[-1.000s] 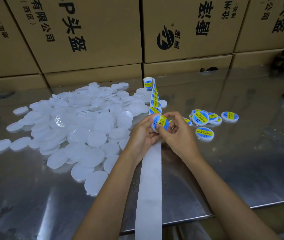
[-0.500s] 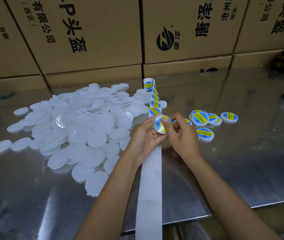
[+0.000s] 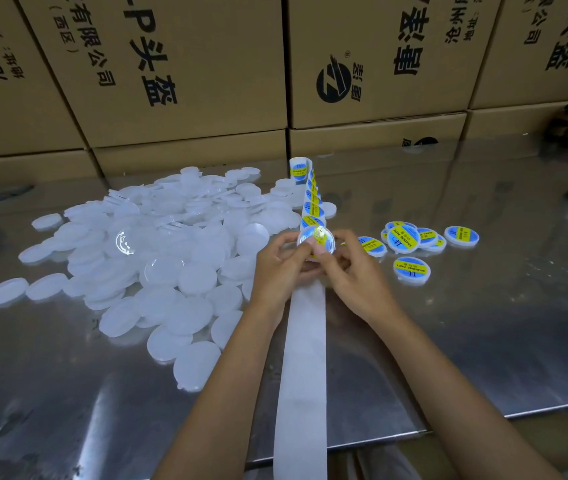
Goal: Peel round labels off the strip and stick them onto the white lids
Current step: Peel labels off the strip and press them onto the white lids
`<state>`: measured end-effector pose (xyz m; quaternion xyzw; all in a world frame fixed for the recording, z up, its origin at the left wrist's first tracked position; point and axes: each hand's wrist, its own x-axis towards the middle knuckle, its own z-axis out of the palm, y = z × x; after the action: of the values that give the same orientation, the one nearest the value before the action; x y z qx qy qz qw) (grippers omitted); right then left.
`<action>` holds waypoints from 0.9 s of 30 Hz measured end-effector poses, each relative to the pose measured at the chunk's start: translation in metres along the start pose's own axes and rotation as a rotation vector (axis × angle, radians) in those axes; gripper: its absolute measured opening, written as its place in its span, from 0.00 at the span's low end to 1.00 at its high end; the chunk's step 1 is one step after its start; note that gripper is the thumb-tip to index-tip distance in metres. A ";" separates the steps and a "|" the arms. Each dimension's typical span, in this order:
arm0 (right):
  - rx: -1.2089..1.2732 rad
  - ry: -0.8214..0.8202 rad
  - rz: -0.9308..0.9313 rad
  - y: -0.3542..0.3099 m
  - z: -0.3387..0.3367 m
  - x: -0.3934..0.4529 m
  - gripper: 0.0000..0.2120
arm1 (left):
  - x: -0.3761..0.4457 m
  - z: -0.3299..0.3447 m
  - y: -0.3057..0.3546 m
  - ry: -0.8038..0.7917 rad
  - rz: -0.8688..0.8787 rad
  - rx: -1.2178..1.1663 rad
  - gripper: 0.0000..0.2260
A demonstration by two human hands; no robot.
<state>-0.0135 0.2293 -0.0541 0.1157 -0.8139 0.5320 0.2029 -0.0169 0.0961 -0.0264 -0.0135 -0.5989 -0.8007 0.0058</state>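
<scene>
- A heap of plain white lids (image 3: 158,258) spreads over the left half of the shiny metal table (image 3: 483,323), some overlapping, a few loose at the edges.
- The left hand (image 3: 277,271) has its fingers curled round the left edge of a lid (image 3: 316,240) held up above the strip.
- That lid carries a blue and yellow label, glare hiding most of its print.
- The strip (image 3: 305,358) runs down the middle from a small roll (image 3: 299,169) at the back; its near part is bare backing, its far part bears labels.
- The right hand (image 3: 355,275) grips the lid's right side, thumb pressing on its face.
- Labelled lids (image 3: 410,242) lie in a cluster to the right.
- Cardboard boxes (image 3: 189,71) stand stacked behind the table.
</scene>
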 end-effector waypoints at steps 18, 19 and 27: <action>-0.113 0.047 -0.089 -0.002 -0.006 0.004 0.09 | 0.005 -0.002 0.000 -0.032 -0.032 0.245 0.12; -0.103 0.028 -0.090 -0.003 -0.005 0.004 0.10 | 0.006 -0.002 0.001 -0.014 -0.024 0.259 0.11; -0.049 -0.004 -0.026 -0.005 0.001 0.003 0.20 | 0.007 -0.006 0.004 -0.032 -0.129 0.167 0.15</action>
<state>-0.0149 0.2267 -0.0491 0.1223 -0.8256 0.5088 0.2111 -0.0235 0.0896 -0.0242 0.0130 -0.6632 -0.7464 -0.0544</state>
